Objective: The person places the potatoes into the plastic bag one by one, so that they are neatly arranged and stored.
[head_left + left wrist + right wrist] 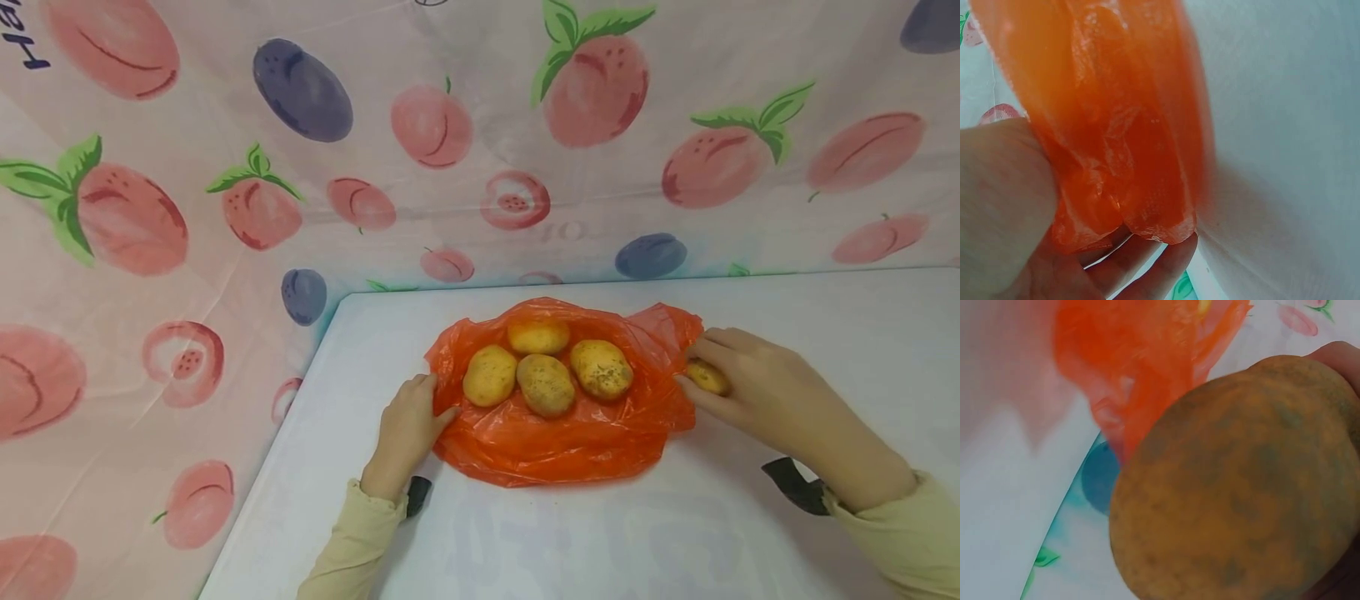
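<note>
A thin orange-red plastic bag [555,450] lies spread on the table with several potatoes [547,385] grouped in its middle. My left hand [405,429] pinches the bag's left edge, thumb over the plastic. In the left wrist view the bag [1129,125] hangs in folds in front of the fingers [1163,269]. At the bag's right end, my right hand [757,383] grips another potato [708,377], its fingertips right at the plastic. That potato [1235,487] fills much of the right wrist view, with the orange bag [1141,356] behind it.
The white table [570,542] meets a fruit-printed cloth [487,125] along its back edge and left side. Dark straps [797,486] show at both wrists, beside light sleeves [352,542].
</note>
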Available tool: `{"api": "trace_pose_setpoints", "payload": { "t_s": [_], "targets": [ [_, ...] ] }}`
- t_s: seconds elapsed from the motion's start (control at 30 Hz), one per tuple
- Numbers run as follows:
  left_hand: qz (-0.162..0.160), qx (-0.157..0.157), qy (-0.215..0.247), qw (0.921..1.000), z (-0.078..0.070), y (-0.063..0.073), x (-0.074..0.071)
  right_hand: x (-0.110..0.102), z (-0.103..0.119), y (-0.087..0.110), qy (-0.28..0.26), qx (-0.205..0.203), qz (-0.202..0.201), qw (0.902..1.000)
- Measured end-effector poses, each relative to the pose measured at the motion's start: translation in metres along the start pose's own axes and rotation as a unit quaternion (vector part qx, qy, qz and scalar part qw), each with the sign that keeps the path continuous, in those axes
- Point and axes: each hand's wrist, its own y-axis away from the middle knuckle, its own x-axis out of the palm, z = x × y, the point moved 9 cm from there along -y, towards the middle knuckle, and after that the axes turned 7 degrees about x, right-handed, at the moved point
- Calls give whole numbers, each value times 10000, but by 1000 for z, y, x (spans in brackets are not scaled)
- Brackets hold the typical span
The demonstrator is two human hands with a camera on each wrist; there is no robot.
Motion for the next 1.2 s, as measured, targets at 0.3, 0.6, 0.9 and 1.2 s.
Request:
{"api": "trace_pose_setpoints", "payload": {
  "t_s": [0.3, 0.6, 0.9, 1.2],
  "targets": [
    [-3, 4, -55, 10000, -1, -1, 0, 1, 26, -16, -311, -232, -104, 9992],
    [-36, 2, -51, 10000, 1, -1, 0, 20, 44, -27, -482, -90, 219, 9986],
    [-18, 3, -84, 10000, 2, -1, 2, 35, 57, -34, -712, 47, 435, 9965],
    [-19, -43, -27, 10000, 3, -1, 2, 45, 70, -41, -840, -89, 72, 9964]
  ]
}}
